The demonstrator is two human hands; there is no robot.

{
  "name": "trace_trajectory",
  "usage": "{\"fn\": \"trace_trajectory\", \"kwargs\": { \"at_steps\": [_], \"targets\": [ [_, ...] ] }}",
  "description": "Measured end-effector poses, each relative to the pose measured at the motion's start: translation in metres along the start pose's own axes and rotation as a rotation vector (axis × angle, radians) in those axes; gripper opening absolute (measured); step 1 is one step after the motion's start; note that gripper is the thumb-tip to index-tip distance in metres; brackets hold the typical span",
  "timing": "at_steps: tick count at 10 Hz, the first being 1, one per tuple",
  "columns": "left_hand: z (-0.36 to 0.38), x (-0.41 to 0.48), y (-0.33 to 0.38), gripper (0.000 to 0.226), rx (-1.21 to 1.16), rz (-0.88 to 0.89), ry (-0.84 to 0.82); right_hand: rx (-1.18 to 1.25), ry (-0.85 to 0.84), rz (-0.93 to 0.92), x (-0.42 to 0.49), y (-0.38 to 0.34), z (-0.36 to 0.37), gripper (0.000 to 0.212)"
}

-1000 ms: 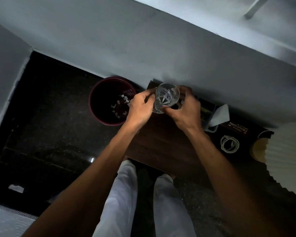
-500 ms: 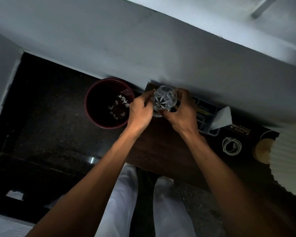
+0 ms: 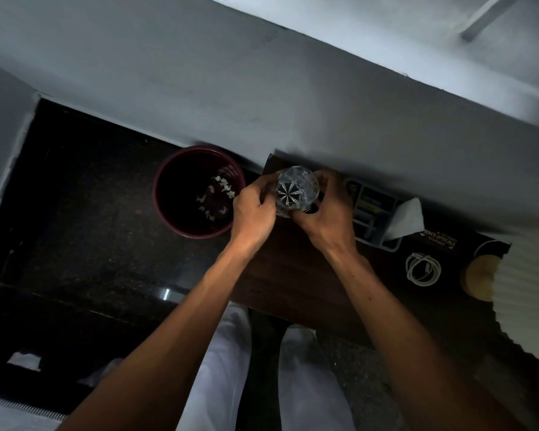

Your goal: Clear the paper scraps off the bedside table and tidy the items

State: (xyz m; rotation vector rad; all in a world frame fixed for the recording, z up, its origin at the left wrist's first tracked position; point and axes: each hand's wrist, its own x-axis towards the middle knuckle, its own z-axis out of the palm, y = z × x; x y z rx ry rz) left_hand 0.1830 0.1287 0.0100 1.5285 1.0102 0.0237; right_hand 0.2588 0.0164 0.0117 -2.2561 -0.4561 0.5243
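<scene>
Head camera view, looking straight down at a dark wooden bedside table (image 3: 293, 272) set against a pale wall. Both hands hold a clear cut-glass tumbler (image 3: 297, 192) upright over the table's back left corner, close to the wall. The left hand (image 3: 254, 209) has its fingers curled against the tumbler's left side. The right hand (image 3: 327, 217) wraps fingers and thumb round the right side, lower down. Whether the base touches the wood cannot be told. A star cut into the base shows through the open mouth, and the tumbler looks empty.

It is likely rigid, rather heavy for its size, and breakable if knocked on the wall or set down hard. The smooth lip would be slippery; the cut facets on the side wall should give better purchase, so mid-wall is the safest place to grip.

White paper scraps (image 3: 220, 194) lie inside a maroon bin (image 3: 196, 234) on the floor just left of the table. Right of the hands sit a grey organiser tray (image 3: 377, 245), a white tissue (image 3: 409, 217), a dark case (image 3: 439, 241) and a coiled white cable (image 3: 423, 269).
</scene>
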Motion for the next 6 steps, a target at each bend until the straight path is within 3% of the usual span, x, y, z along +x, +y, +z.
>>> {"fn": "trace_trajectory", "kwargs": {
  "at_steps": [3,5,6],
  "targets": [
    [0.0,0.001,-0.002,0.035,0.042,0.039,0.0,-0.016,-0.016,-0.027,-0.001,0.0,-0.001,0.064],
    [0.007,-0.029,-0.011,0.045,0.156,0.207,0.17,-0.172,-0.029,-0.034,-0.029,-0.003,-0.014,0.071],
    [0.013,-0.056,-0.013,0.047,0.259,0.313,0.232,-0.233,0.052,-0.012,-0.057,-0.005,-0.025,0.071]
  ]
}}
